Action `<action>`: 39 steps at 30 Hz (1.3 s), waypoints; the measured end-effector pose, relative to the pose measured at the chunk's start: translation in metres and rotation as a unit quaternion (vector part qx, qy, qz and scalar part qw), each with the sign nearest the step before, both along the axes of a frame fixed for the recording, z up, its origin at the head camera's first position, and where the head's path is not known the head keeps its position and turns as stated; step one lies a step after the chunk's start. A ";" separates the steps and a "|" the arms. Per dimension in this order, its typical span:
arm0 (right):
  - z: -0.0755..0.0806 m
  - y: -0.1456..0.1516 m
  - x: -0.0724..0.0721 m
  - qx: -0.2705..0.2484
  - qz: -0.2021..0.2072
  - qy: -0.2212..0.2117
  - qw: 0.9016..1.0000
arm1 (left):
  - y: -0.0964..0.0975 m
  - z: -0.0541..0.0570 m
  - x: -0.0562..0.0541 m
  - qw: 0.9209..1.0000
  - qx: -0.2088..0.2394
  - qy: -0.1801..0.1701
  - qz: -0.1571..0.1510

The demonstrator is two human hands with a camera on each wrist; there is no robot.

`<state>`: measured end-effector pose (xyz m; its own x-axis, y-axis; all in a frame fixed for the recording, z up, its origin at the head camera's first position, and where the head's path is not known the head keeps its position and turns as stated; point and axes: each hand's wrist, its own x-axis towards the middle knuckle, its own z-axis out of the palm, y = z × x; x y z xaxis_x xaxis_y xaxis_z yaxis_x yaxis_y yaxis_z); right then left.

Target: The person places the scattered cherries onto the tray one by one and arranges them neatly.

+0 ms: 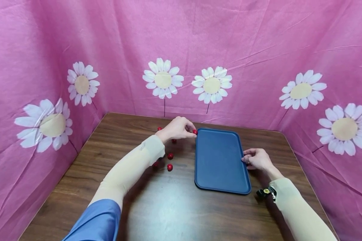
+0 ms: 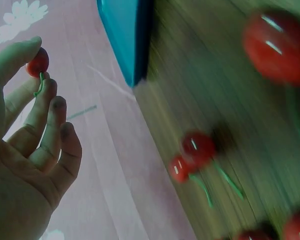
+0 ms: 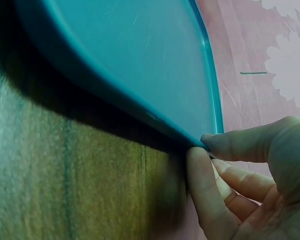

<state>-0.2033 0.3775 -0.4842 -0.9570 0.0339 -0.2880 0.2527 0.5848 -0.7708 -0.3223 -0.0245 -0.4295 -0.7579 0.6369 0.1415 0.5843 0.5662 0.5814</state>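
Note:
Between thumb and fingertips, my left hand (image 1: pixel 177 128) pinches a red cherry (image 2: pixel 38 62) with a short green stem. In the head view that hand is by the far left corner of a dark blue tray (image 1: pixel 218 160). My right hand (image 1: pixel 258 159) grips the tray's right rim, its thumb on top and a finger against the side in the right wrist view. Several more red cherries (image 1: pixel 170 167) with green stems lie on the table left of the tray, some partly hidden by the left hand and sleeve.
The brown wooden table (image 1: pixel 132 214) is enclosed by a pink cloth (image 1: pixel 187 30) printed with white daisies, at the back and both sides. A small black device (image 1: pixel 266 192) sits at the right wrist, close to the tray's near right corner.

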 end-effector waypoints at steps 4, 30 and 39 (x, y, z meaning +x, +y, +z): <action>0.000 0.002 0.000 0.000 -0.003 0.000 1.000 | 0.027 -0.002 -0.005 1.000 -0.001 0.000 -0.007; -0.006 -0.002 0.000 -0.019 -0.019 0.008 1.000 | 0.146 -0.036 -0.022 0.998 -0.028 -0.050 0.000; -0.005 -0.004 0.003 -0.006 -0.026 0.009 1.000 | 0.176 -0.047 -0.019 0.998 -0.048 -0.040 0.004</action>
